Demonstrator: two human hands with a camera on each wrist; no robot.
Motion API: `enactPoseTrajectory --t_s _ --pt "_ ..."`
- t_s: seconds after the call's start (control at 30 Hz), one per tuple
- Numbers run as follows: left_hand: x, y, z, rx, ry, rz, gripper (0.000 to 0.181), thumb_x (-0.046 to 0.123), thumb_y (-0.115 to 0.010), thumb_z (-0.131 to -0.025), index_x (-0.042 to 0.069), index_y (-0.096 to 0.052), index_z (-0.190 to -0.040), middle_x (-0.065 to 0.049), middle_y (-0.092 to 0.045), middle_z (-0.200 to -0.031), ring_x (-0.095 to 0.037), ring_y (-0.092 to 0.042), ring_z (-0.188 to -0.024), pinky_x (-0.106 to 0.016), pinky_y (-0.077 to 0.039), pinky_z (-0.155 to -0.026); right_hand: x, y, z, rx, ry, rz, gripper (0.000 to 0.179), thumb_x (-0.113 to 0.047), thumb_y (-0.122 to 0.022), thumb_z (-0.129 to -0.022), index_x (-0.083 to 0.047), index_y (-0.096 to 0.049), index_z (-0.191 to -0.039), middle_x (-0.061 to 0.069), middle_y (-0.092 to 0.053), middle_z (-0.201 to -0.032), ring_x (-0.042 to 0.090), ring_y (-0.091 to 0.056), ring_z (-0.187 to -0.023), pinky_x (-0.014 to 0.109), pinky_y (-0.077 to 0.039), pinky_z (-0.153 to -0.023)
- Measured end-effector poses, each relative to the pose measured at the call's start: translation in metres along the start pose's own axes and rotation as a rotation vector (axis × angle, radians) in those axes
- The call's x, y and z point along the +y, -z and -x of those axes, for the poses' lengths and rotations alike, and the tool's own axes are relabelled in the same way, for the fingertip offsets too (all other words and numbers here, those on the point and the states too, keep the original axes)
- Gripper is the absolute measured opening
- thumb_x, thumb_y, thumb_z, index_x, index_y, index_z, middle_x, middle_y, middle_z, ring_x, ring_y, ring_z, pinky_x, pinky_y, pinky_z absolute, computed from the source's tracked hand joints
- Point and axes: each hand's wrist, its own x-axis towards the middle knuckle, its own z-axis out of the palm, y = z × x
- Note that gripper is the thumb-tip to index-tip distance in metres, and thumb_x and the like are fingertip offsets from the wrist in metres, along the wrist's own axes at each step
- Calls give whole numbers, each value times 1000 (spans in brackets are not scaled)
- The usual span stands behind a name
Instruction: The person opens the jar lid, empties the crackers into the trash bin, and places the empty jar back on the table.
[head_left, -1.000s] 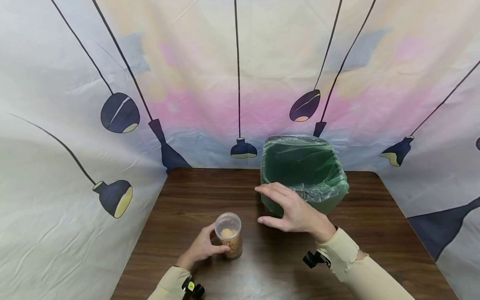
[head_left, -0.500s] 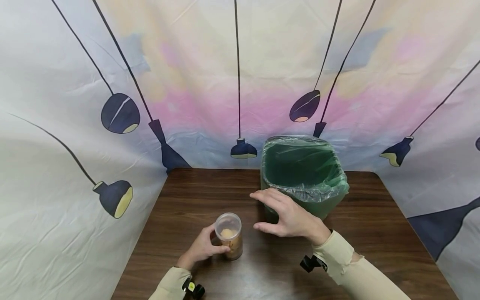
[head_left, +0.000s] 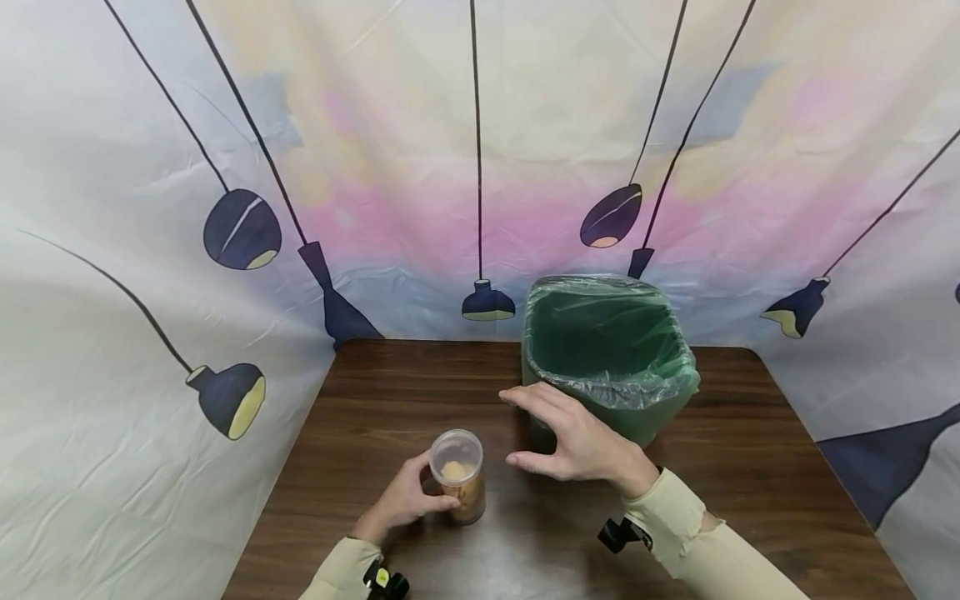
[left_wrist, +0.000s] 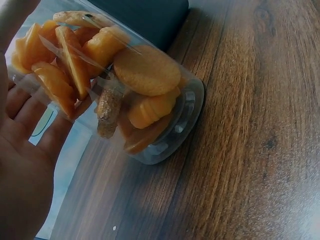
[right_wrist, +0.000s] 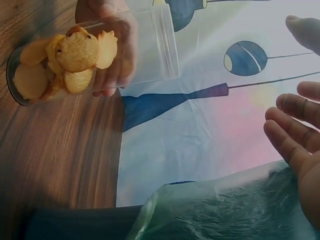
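Observation:
A clear plastic jar (head_left: 471,493) partly filled with cookies stands upright on the wooden table, its rim facing up. My left hand (head_left: 407,497) grips it from the left, with the thumb across the near side. In the left wrist view, golden cookies (left_wrist: 146,70) of several shapes show through the wall. My right hand (head_left: 581,435) hovers to the right of the jar, thumb and fingers spread apart and holding nothing. Behind it stands a green bin (head_left: 648,421) with a clear liner (head_left: 630,389) folded over its rim. The right wrist view shows the jar (right_wrist: 152,47) apart from the right fingers (right_wrist: 287,134).
The brown wooden table (head_left: 420,383) ends against a hanging cloth (head_left: 405,200) printed with dark lamps. The bin occupies the table's back right, close to the cloth. Bare tabletop lies left of the bin and behind the jar.
My right hand has moved slightly left and toward me, a little away from the bin's rim. The left hand and the jar have stayed in place.

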Motion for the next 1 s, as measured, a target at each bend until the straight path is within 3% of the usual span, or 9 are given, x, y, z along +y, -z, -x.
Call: enactPoseTrajectory --t_s 1.0 --pt "1 0 0 1 -40 -25 68 10 -84 -74 5 -53 -134 -15 -64 -123 -10 -59 -112 -28 -49 -95 0 -30 9 -12 -32 -31 71 -43 -74 -84 -7 -48 -140 4 -58 -131 17 -54 -117 34 -48 -96"
